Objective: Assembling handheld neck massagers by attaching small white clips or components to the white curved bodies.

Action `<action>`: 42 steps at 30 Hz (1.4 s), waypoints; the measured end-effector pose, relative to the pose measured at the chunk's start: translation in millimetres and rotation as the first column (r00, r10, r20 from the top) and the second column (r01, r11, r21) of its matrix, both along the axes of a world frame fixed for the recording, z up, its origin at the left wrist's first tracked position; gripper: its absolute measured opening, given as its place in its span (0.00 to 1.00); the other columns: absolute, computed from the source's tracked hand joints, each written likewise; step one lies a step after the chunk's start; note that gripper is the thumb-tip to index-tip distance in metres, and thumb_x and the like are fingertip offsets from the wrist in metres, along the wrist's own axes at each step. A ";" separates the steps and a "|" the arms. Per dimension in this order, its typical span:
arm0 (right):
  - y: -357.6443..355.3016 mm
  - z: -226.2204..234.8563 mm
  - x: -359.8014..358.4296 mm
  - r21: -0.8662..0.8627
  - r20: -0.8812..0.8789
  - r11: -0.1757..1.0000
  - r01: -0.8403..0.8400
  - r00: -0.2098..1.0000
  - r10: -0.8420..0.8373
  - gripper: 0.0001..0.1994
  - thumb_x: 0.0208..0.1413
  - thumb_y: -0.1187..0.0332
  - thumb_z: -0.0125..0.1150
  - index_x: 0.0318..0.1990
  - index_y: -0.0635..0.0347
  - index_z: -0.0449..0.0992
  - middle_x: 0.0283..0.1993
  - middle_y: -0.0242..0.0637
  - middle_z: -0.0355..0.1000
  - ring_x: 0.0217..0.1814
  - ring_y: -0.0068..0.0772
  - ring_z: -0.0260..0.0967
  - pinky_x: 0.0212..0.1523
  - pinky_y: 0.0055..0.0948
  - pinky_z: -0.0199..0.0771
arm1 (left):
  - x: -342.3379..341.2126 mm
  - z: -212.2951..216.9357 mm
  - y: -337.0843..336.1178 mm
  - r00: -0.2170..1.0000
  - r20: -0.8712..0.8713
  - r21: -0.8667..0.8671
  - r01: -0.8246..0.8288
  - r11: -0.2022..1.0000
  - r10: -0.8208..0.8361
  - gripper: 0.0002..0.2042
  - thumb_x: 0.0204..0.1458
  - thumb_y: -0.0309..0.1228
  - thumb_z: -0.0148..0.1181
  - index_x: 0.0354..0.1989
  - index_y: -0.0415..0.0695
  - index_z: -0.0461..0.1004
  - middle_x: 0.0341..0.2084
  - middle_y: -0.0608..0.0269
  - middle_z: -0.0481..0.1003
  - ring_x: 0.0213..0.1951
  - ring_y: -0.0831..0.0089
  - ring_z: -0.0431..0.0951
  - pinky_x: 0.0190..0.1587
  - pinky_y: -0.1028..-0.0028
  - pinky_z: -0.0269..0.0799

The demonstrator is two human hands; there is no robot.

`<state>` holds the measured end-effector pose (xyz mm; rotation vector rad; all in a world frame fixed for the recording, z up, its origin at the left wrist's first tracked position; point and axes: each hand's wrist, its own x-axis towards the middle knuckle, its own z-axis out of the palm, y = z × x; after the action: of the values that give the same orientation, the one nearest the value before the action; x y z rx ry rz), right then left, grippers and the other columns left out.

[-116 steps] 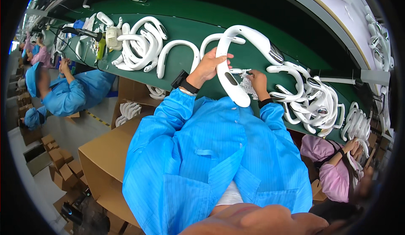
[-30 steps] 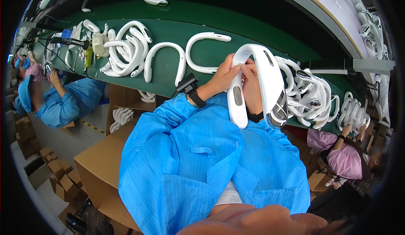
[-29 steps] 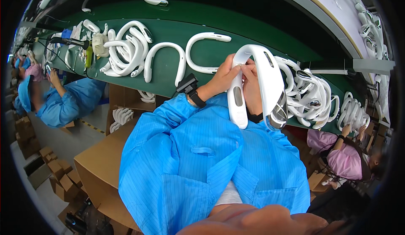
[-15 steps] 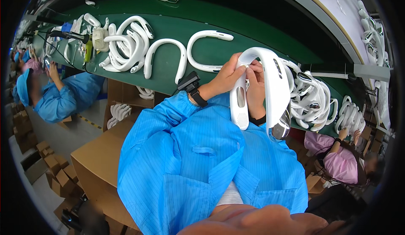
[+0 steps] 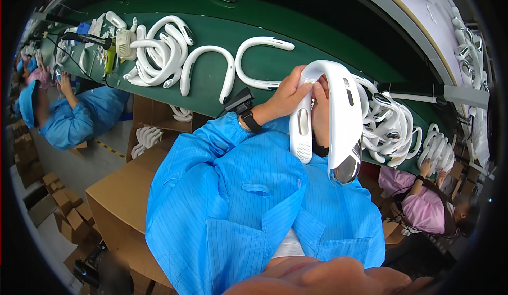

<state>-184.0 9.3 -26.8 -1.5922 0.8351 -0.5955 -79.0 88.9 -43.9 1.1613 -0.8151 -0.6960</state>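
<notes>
A white U-shaped neck fan point(image 5: 345, 128) is held up in front of my chest, its glossy silvery end pointing down. My left hand point(image 5: 286, 95) grips its left arm near the bend, fingers closed round it and the thumb pressed toward the inner side. Inside the loop, my right hand point(image 5: 320, 118) has its fingertips closed against the same spot near the left thumb; the fan's right arm hides part of this hand. Whether something small is pinched between the fingertips is too hidden to tell.
Two more neck fans point(image 5: 228, 78) lie on the green bench point(image 5: 211, 38). Heaps of fans stand left point(image 5: 159, 57) and right point(image 5: 394, 128). At left sits a yellow-green tool point(image 5: 110, 59). Cardboard boxes point(image 5: 119, 189) are below. Co-workers in blue point(image 5: 95, 115) and pink point(image 5: 423, 210) sit either side.
The fan has turned slightly in my hands, and its right arm now covers more of my right hand. My grip stays in nearly the same place.
</notes>
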 end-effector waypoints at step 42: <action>-217.0 65.6 -368.0 0.548 0.404 0.719 0.426 0.618 -0.674 0.18 0.52 0.74 0.55 0.51 0.65 0.67 0.40 0.34 0.72 0.38 0.22 0.71 0.40 0.22 0.71 | -236.2 89.2 -315.4 0.823 -0.210 -0.028 0.534 0.845 -0.527 0.30 0.49 0.26 0.60 0.60 0.36 0.53 0.51 0.49 0.67 0.49 0.63 0.72 0.48 0.70 0.70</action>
<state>-552.0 -207.7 38.8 -0.6480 0.9035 -1.2157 -315.2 -226.4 45.2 0.8640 -0.9582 -1.2793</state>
